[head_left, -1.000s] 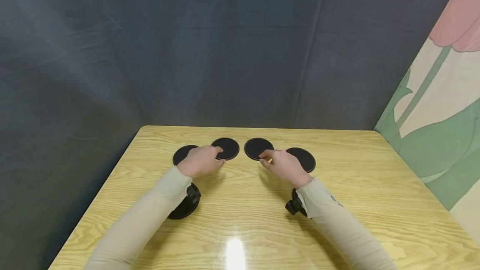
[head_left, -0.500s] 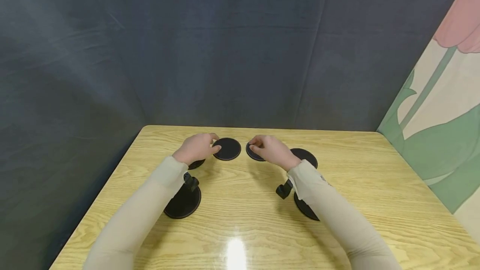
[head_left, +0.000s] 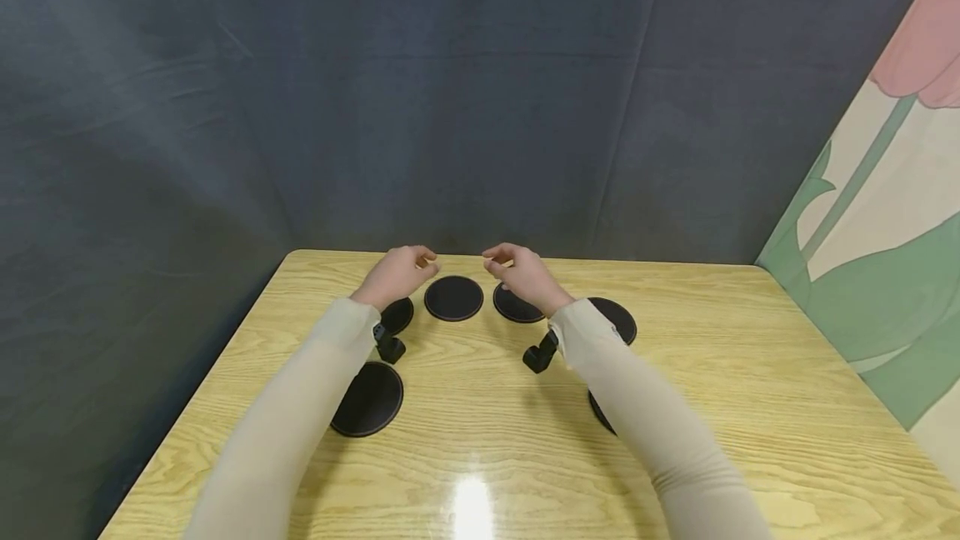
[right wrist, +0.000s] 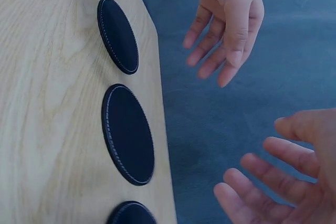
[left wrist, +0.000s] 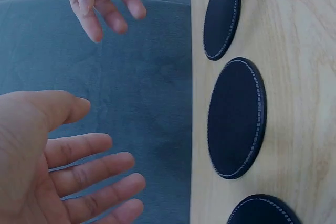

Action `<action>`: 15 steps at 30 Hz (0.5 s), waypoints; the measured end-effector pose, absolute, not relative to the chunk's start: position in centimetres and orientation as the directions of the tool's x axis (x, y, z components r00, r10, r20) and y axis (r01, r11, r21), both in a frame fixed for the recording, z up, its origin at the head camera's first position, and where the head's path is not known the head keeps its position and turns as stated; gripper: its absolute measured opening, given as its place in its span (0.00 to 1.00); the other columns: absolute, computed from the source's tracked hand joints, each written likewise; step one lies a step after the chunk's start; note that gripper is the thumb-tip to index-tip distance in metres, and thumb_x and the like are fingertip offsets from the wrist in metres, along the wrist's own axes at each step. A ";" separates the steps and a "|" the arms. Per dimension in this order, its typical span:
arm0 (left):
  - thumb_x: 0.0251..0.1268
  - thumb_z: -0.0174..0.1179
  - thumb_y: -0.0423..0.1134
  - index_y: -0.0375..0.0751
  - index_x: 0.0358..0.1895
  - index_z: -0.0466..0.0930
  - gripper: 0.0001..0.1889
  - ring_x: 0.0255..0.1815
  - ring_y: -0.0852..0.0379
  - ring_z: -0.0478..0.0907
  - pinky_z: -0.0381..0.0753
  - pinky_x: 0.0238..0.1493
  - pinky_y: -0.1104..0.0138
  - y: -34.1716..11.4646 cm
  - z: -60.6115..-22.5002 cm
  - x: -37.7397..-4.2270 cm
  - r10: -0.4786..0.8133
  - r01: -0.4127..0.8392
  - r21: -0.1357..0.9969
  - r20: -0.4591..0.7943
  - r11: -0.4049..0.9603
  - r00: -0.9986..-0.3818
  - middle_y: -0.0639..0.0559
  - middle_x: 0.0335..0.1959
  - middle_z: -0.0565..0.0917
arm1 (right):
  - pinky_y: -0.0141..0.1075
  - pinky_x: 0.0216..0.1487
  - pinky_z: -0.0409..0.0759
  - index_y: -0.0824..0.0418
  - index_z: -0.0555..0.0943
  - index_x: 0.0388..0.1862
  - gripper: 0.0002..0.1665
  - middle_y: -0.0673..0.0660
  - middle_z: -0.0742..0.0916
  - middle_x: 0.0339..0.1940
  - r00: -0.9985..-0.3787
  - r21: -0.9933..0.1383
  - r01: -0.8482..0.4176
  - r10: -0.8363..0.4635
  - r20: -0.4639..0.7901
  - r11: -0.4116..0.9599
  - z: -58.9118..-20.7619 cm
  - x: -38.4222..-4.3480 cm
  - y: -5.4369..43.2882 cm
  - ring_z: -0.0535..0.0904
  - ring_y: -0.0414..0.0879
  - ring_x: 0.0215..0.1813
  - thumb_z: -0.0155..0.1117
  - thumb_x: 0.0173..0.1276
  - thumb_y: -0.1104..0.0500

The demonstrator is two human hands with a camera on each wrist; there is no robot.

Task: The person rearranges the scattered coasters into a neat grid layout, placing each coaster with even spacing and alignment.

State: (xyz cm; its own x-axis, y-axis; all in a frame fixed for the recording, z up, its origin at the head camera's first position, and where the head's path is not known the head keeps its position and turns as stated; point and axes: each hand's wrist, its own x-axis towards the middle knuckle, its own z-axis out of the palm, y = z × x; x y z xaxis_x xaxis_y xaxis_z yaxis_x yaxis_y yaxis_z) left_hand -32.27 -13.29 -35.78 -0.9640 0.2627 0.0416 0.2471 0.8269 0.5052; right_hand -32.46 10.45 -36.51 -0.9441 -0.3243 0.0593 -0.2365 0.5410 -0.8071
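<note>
Both hands hold nothing and are raised over the far part of the table. My left hand [head_left: 399, 273] hovers left of the back-left coaster [head_left: 453, 298], its fingers loosely bent and spread in the left wrist view. Facing it, my right hand [head_left: 521, 275] is above the back-right coaster [head_left: 516, 305], partly covering it in the head view. The right wrist view shows the right hand's fingers [right wrist: 262, 182] relaxed and apart. A gap separates the two hands. The coasters are round, black, flat, with pale stitching round the edge.
More black coasters form an arc on the wooden table [head_left: 472, 407]: one under the left wrist [head_left: 396, 315], one at front left [head_left: 369, 398], one at right [head_left: 617, 319], one mostly behind the right sleeve [head_left: 600, 415]. A dark curtain [head_left: 450, 107] hangs behind the table.
Both hands have risen and moved away toward the table's back edge. The right hand has also shifted left. The coasters have stayed in place.
</note>
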 end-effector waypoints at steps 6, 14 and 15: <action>0.73 0.51 0.53 0.44 0.64 0.74 0.24 0.55 0.45 0.78 0.78 0.57 0.50 -13.3 -37.1 -33.0 0.231 0.199 0.571 0.017 0.796 -0.973 0.43 0.56 0.81 | 0.50 0.54 0.82 0.59 0.75 0.63 0.21 0.60 0.80 0.58 -0.960 -0.870 -0.147 -0.282 0.010 0.471 -38.3 -33.4 9.4 0.77 0.57 0.59 0.55 0.75 0.53; 0.71 0.56 0.45 0.39 0.67 0.71 0.25 0.58 0.42 0.76 0.78 0.58 0.51 -13.4 -39.7 -33.8 0.168 0.122 0.642 -0.012 0.757 -0.986 0.40 0.59 0.78 | 0.47 0.51 0.84 0.63 0.73 0.65 0.25 0.62 0.80 0.59 -0.977 -0.891 -0.016 -0.196 -0.082 0.455 -40.8 -33.5 8.2 0.78 0.60 0.55 0.54 0.75 0.52; 0.70 0.57 0.45 0.39 0.67 0.70 0.25 0.58 0.42 0.76 0.78 0.58 0.51 -13.4 -39.9 -33.9 0.161 0.110 0.647 -0.020 0.755 -0.987 0.39 0.59 0.78 | 0.46 0.50 0.84 0.64 0.72 0.65 0.25 0.62 0.80 0.59 -0.979 -0.889 -0.003 -0.182 -0.091 0.458 -41.0 -33.5 8.1 0.79 0.60 0.53 0.54 0.75 0.53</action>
